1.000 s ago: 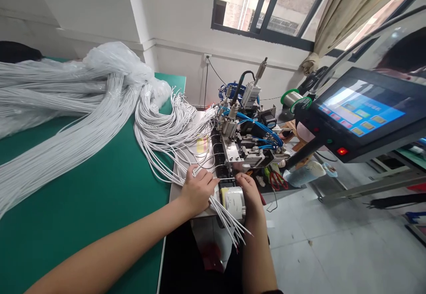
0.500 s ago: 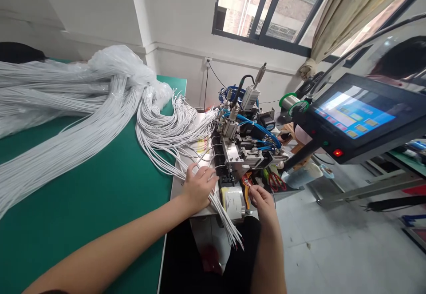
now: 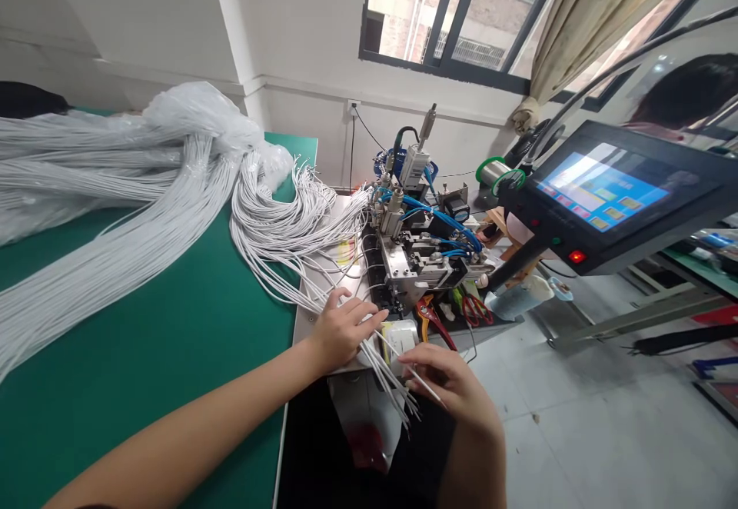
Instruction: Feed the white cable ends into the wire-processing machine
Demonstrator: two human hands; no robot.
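Pinching a single white wire (image 3: pixel 423 384) between thumb and fingers, your right hand (image 3: pixel 453 386) is out past the near side of the machine (image 3: pixel 403 251), above your dark-clothed lap (image 3: pixel 415 455). That grip is together on the wire, whose tip slants down across your palm side. Your left hand (image 3: pixel 344 332) lies over the bunch of white wires (image 3: pixel 385 374) at the front of the pale plate (image 3: pixel 305 334); its underside is hidden, so you cannot tell whether that grip is clamped or only resting. The bunch's ends overhang the plate's near edge, fanning into the gap above your lap.

The labelled roll (image 3: pixel 403 336) sits tight beside your right fingers, limiting room on that side, and the machine rises close behind it. A red-and-orange hand tool (image 3: pixel 441 330) and red-handled scissors (image 3: pixel 477 311) lie just beyond. To your right, grey floor (image 3: pixel 553 432) opens wide, with the screen (image 3: pixel 605 186) well apart from your hand. To your left, the green bench (image 3: pixel 201 355) spreads beneath your forearm (image 3: pixel 231 417), its right edge running beside the plate; a loose heap of wires (image 3: pixel 282 224) crosses that edge toward the machine.
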